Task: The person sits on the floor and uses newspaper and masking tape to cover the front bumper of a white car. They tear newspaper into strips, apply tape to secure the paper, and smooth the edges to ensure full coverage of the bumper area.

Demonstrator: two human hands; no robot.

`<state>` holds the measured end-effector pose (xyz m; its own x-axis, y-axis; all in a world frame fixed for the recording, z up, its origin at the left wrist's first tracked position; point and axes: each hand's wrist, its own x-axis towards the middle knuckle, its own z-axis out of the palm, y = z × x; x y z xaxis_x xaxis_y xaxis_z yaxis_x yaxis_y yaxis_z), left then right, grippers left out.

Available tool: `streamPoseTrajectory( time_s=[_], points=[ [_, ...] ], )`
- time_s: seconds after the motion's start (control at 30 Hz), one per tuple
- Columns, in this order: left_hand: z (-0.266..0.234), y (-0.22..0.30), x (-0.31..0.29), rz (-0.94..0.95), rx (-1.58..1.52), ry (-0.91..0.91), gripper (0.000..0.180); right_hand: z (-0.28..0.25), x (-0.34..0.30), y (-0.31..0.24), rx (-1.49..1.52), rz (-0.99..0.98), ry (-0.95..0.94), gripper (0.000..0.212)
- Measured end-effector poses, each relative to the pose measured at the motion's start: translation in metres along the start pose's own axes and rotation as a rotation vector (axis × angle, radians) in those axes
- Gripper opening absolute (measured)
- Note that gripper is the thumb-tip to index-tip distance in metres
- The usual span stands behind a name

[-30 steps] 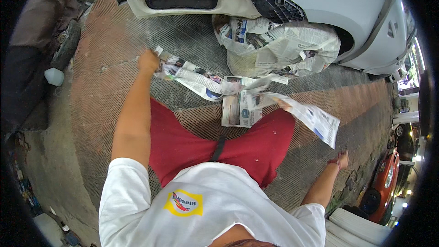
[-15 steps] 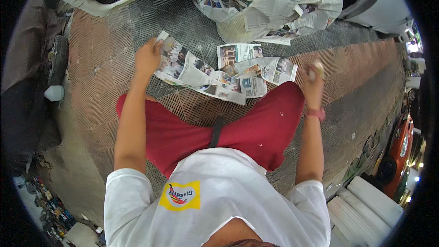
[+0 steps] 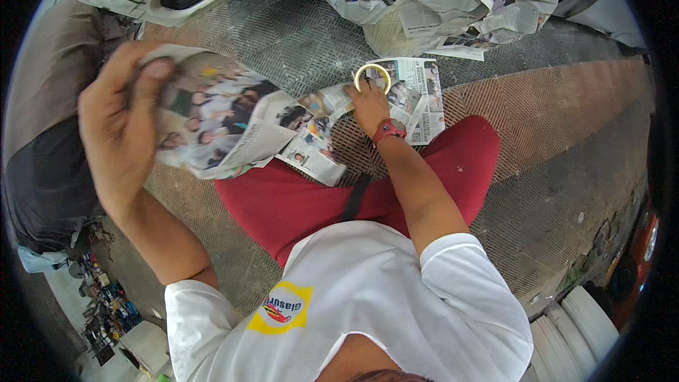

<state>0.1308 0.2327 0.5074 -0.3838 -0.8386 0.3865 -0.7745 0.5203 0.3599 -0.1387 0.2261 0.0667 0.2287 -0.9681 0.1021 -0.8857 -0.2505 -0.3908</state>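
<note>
My left hand (image 3: 124,124) is raised high on the left, its thumb and fingers closed on the end of a newspaper strip (image 3: 223,117). The strip hangs to the right over my left knee, partly blurred. My right hand (image 3: 370,110) is above the floor mat between my knees, gripping a roll of masking tape (image 3: 373,66) whose pale ring shows past the fingers. Under and beside that hand lies another newspaper sheet (image 3: 430,99), flat on the floor. Whether tape joins the strip to my right hand, I cannot tell.
A large rounded shape wrapped in newspaper (image 3: 453,10) stands ahead, beside a pale vehicle panel (image 3: 152,3). Brown and black cloth (image 3: 49,134) bulges along the left. White stacked panels (image 3: 576,332) and an orange car (image 3: 645,240) are at the lower right.
My left hand has lifted up and leftward with the newspaper strip. The right hand has swung inward from the right with the tape roll, to above the newspaper.
</note>
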Motion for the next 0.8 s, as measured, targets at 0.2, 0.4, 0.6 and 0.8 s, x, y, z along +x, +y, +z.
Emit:
streamPoseTrajectory(
  time_s=[0.2, 0.4, 0.6, 0.8],
  points=[
    [-0.073, -0.081, 0.001, -0.256, 0.335, 0.391, 0.038, 0.034, 0.002, 0.084, 0.038, 0.349, -0.013, 0.019],
    [-0.073, -0.207, -0.032, -0.573, 0.340, 0.433, 0.053, -0.015, -0.005, 0.294, -0.196, 0.703, -0.026, 0.034],
    [0.164, -0.222, -0.059, -0.517, 0.317, 0.260, 0.057, -0.168, -0.036, 0.304, 1.353, 1.150, 0.789, 0.026],
    [0.408, -0.148, -0.120, -0.847, -0.338, -0.201, 0.044, -0.247, -0.124, 0.215, 1.549, 0.868, 1.090, 0.045]
  ],
)
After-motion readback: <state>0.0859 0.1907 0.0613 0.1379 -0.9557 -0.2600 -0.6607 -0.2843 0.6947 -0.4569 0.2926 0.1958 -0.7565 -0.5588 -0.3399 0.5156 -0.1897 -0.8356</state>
